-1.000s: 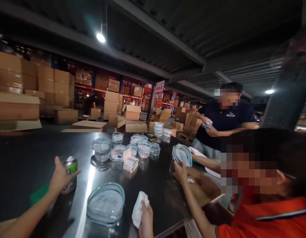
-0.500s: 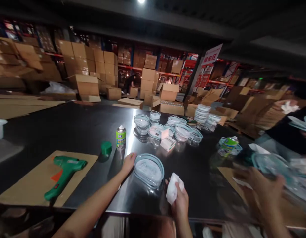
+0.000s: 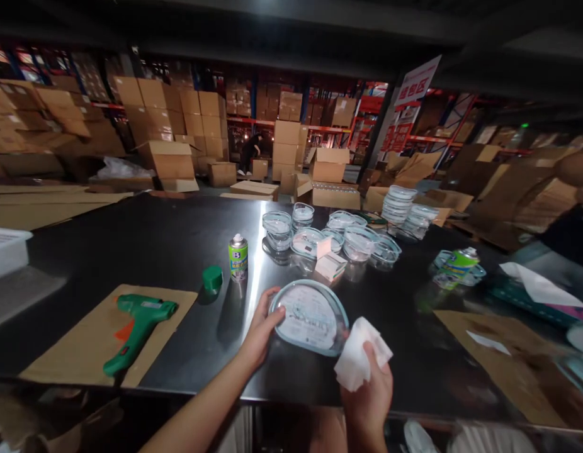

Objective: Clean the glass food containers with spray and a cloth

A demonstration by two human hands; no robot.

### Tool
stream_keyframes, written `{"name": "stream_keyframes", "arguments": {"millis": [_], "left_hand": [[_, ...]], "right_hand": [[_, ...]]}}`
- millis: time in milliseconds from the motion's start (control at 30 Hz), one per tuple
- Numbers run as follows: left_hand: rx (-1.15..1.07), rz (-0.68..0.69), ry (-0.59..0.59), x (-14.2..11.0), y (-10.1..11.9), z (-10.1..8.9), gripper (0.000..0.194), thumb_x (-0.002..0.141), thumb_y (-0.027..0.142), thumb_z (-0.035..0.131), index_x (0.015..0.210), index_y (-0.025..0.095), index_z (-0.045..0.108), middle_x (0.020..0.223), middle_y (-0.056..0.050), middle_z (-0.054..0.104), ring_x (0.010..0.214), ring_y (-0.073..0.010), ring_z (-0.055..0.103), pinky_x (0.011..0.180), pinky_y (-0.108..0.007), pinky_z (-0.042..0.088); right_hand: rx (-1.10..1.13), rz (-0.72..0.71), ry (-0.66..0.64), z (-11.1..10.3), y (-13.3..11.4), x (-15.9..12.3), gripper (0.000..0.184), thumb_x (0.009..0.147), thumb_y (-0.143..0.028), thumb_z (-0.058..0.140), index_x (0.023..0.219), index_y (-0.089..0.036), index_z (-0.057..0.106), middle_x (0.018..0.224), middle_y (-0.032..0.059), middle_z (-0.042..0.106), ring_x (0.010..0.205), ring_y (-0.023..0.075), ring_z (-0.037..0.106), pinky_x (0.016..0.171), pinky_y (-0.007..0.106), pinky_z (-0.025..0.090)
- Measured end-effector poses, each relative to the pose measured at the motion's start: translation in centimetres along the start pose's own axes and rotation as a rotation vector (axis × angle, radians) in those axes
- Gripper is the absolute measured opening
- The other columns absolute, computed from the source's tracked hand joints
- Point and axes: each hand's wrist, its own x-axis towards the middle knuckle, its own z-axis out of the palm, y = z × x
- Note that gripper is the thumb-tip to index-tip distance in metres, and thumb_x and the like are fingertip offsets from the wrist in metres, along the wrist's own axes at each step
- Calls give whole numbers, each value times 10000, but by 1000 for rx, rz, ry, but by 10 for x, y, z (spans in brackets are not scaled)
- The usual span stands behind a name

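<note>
A half-round clear container with a pale blue rim [image 3: 310, 318] is tilted up in my left hand [image 3: 262, 326], with the thumb over its left edge and the fingers behind. Printed lettering shows through its clear face. My right hand [image 3: 371, 384] is closed on a white cloth or tissue [image 3: 360, 353], close to the container's lower right edge; whether the two touch I cannot tell. Beyond the container stands a small open white box [image 3: 330, 261]. A green spray can [image 3: 238, 257] and its green cap [image 3: 213, 277] stand behind my left hand.
On brown cardboard at the left lies a green glue gun [image 3: 143, 324]. Several clear containers [image 3: 360, 244] stand at the table's back. Another spray can [image 3: 456, 267] is at the right, leaning on containers. A white bin [image 3: 8, 251] sits at the left edge, and a co-worker's dark sleeve [image 3: 568, 233] shows far right.
My left hand has lifted the container off the table and tilted its face toward me. My right hand has moved slightly right with the cloth, which hangs more spread out. The co-worker's hand has left the view.
</note>
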Motion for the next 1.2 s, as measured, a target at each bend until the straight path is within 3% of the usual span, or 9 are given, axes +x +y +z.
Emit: {"name": "stream_keyframes", "arguments": {"millis": [200,433,633,700,800,900,967,1067,1200], "left_hand": [[-289,-122,-221,-20,12,-12,938,604,358,765,1440,244,354,1336,-100,568,1184,-325,551,946,-401,485],[-458,-116,-328,-34,20,-18,1110,434,148,876,1423,284,390,1375,-107,541,1240,-366,506,988,-442,464],[-472,-67,-237,-46,27,-12,1082,407,96,883,1384,274,455,1386,-100,533,1319,-347,425,1092,-436,346],[-432,-75,-174,-50,31,-8,1071,400,79,880,1370,278,473,1392,-96,529,1331,-340,410,1085,-417,350],[-401,-84,-103,-55,36,-4,1081,391,66,876,1370,285,475,1383,-93,540,1305,-329,446,1029,-381,411],[-378,-105,-81,-61,40,-3,1094,401,48,862,1386,293,456,1370,-85,554,1260,-312,497,944,-327,475],[-353,-133,-79,-65,41,-3,1102,405,33,848,1395,302,445,1383,-73,543,1227,-304,527,880,-288,502],[-299,-176,-99,-69,43,-2,1083,427,22,820,1399,311,441,1398,-63,528,1182,-298,561,801,-251,519],[-249,-140,-71,-70,42,-4,1074,432,-7,798,1399,298,442,1384,-55,544,1217,-272,538,872,-239,498]], "right_hand": [[20,119,113,18,-41,-41,616,374,-425,864,881,-131,674,740,71,716,592,199,658,512,264,532],[-97,-15,-46,-6,-46,-57,461,577,-412,827,918,-155,655,762,37,708,589,186,658,508,268,544],[-178,-6,-54,-6,-47,-48,577,595,-470,803,1039,-138,642,891,88,715,725,245,676,592,341,556],[-356,-174,-115,-5,-49,-42,498,687,-471,737,1048,-139,648,954,95,697,762,230,649,620,339,523],[-762,-810,-373,-5,-51,-31,184,822,-322,579,867,-165,666,966,82,653,853,236,578,731,398,459],[-1148,-1305,-548,6,-48,-27,167,793,-152,486,659,-162,586,964,125,606,854,266,504,727,446,410],[-1300,-1399,-560,19,-43,-32,183,760,-90,454,634,-157,568,967,153,588,834,268,483,694,433,409],[-1281,-1443,-599,39,-30,-47,226,748,-37,423,614,-162,556,929,144,588,819,252,487,693,401,418],[-1158,-1334,-791,43,-21,-56,288,769,9,370,678,-183,565,866,68,604,741,189,479,659,318,416]]}}
